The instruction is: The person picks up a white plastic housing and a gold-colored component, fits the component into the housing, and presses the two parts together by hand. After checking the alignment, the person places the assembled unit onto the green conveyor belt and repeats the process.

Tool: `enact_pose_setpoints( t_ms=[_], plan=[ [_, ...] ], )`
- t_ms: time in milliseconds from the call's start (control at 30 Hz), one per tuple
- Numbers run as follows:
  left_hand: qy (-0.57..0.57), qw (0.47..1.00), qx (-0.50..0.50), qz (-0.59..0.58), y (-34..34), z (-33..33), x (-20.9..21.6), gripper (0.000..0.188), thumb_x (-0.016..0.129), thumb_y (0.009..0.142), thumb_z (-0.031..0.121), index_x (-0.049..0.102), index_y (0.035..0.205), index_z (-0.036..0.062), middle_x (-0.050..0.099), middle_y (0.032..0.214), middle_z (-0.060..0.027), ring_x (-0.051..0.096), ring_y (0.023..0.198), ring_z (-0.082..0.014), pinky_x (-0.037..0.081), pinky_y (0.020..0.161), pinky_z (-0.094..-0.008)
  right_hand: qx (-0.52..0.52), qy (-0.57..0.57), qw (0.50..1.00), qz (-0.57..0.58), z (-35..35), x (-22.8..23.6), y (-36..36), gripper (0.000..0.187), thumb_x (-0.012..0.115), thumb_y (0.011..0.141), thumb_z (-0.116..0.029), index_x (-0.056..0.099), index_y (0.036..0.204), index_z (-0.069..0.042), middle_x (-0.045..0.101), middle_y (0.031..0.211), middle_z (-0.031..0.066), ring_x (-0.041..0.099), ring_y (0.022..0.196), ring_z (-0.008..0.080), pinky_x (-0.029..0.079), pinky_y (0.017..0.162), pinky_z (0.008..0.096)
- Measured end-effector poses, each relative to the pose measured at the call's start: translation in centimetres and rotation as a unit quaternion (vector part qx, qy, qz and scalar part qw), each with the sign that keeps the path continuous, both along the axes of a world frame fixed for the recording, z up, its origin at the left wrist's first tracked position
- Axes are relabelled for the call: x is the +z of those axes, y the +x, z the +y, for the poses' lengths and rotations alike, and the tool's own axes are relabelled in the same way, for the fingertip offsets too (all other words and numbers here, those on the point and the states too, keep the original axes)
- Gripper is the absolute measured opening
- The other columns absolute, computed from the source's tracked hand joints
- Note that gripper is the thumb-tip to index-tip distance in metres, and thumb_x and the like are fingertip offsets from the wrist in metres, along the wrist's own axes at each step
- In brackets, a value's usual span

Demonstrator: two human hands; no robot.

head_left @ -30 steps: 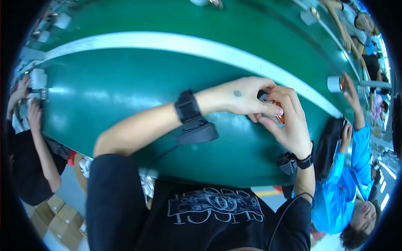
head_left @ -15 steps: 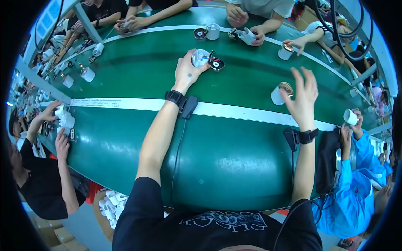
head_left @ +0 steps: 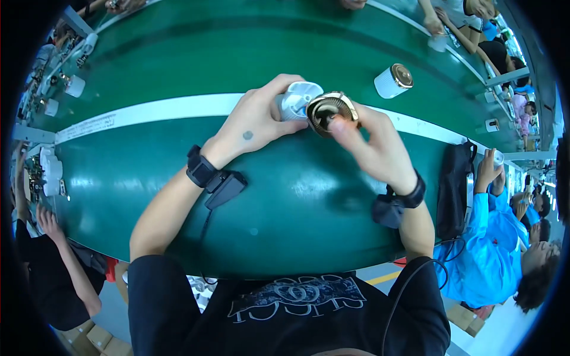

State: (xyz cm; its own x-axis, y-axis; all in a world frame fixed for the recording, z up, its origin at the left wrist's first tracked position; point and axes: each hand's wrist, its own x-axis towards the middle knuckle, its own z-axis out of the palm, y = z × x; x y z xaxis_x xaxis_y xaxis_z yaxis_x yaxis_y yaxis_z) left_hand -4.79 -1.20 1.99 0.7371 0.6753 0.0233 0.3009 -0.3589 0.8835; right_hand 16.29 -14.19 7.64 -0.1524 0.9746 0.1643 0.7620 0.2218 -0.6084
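Note:
My left hand [head_left: 252, 124] is closed around a white cup-shaped plastic housing [head_left: 301, 95], its open mouth tilted toward the right. In my right hand [head_left: 380, 145] is a round gold-rimmed part [head_left: 322, 107] with a dark ribbed inside, my thumb pressed into its hollow. The part sits right beside the housing's mouth; whether they touch or are joined by wire, I cannot tell. Both are held over the white strip [head_left: 178, 111] on the green table. Beyond my right hand stands a white cylinder with a gold top [head_left: 392, 82].
A black bag [head_left: 456, 190] lies at the table's right edge, near a person in blue [head_left: 484, 249]. White housings [head_left: 52, 169] stand at the left by another person's hand [head_left: 48, 222]. A white cylinder [head_left: 74, 86] is at the far left. Cables run from my wrist devices.
My right hand has gone from open beside the gold-topped cylinder to gripping the gold-rimmed part. My left hand has brought the housing nearer to me. The view has shifted.

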Motion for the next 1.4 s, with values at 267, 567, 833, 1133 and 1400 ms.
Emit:
enact_pose_setpoints(
  t_ms=[267,567,833,1133,1400],
  plan=[
    [-0.237,0.963,-0.077,-0.105,0.7,-3.4,-0.1,0.057,0.079,0.087,0.015,0.051,0.137,0.0081,0.071,0.095,-0.0111,0.070,0.067,-0.0153,0.055,0.064,-0.0303,-0.066,-0.310,0.710,0.629,0.5,-1.0,-0.3,0.036,0.046,0.111,-0.034,0.060,0.116,-0.001,0.065,0.093,0.0065,0.056,0.070,0.0130,0.041,0.061,0.0274],
    [-0.199,0.971,-0.057,-0.119,1.0,-3.2,-1.8,0.049,0.071,0.094,0.022,0.053,0.137,0.0064,0.070,0.096,-0.0117,0.070,0.067,-0.0184,0.054,0.061,-0.0317,-0.124,-0.296,0.560,0.764,-0.1,-1.4,-1.7,0.042,0.045,0.112,-0.038,0.060,0.125,-0.001,0.070,0.096,0.0091,0.061,0.068,0.0140,0.045,0.062,0.0267],
    [-0.127,0.982,-0.064,-0.128,0.8,-3.1,-1.8,0.042,0.067,0.100,0.022,0.056,0.137,0.0064,0.069,0.100,-0.0067,0.067,0.067,-0.0131,0.053,0.059,-0.0263,-0.032,-0.186,0.958,0.215,0.3,-0.4,1.3,0.059,0.052,0.103,-0.059,0.055,0.116,-0.002,0.067,0.107,0.0114,0.066,0.087,0.0154,0.049,0.072,0.0292],
    [-0.205,0.965,-0.121,-0.109,0.9,-3.0,-1.6,0.039,0.068,0.098,0.037,0.066,0.122,0.0059,0.067,0.084,-0.0068,0.068,0.064,-0.0166,0.054,0.064,-0.0324,0.006,0.036,0.977,0.212,1.5,-3.5,1.0,0.052,0.073,0.095,-0.043,0.044,0.115,-0.004,0.069,0.117,0.0172,0.065,0.102,0.0172,0.052,0.082,0.0342],
    [-0.248,0.946,-0.205,-0.035,0.7,-2.3,-0.5,0.042,0.068,0.097,0.039,0.066,0.120,0.0033,0.067,0.089,-0.0080,0.068,0.066,-0.0164,0.054,0.064,-0.0295,-0.067,-0.049,0.994,0.077,0.7,-0.6,-2.0,0.037,0.069,0.097,-0.027,0.056,0.123,-0.005,0.066,0.115,0.0182,0.065,0.101,0.0257,0.053,0.085,0.0367]
  ],
)
